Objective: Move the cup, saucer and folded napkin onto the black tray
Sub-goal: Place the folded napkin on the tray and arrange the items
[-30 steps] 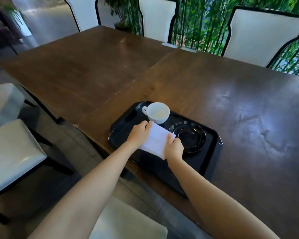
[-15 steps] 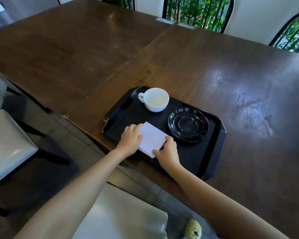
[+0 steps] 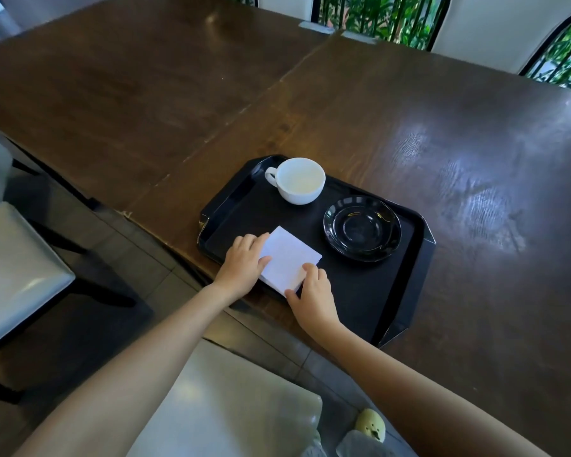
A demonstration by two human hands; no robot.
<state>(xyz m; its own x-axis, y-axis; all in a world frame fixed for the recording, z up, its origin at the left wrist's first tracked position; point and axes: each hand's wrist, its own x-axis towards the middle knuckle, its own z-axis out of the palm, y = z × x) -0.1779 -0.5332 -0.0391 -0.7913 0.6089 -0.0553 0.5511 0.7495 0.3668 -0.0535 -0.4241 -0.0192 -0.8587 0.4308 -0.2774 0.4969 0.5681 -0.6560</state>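
Observation:
A black tray [image 3: 419,255] sits at the near edge of the dark wooden table. On it a white cup [image 3: 300,180] stands upright at the far left corner, handle to the left. A black saucer [image 3: 362,228] lies to its right, apart from the cup. A folded white napkin [image 3: 287,259] rests flat on the tray's near left part. My left hand [image 3: 243,262] grips the napkin's left edge and my right hand [image 3: 312,290] pinches its near right corner.
The brown table [image 3: 442,143] stretches far and right, with a seam running diagonally. White chair backs stand beyond it before green plants. A white seat [image 3: 17,275] is at left, another cushion [image 3: 231,404] below my arms.
The napkin has come down from above the tray onto its near left part, with both hands still on it. The camera has tilted further down.

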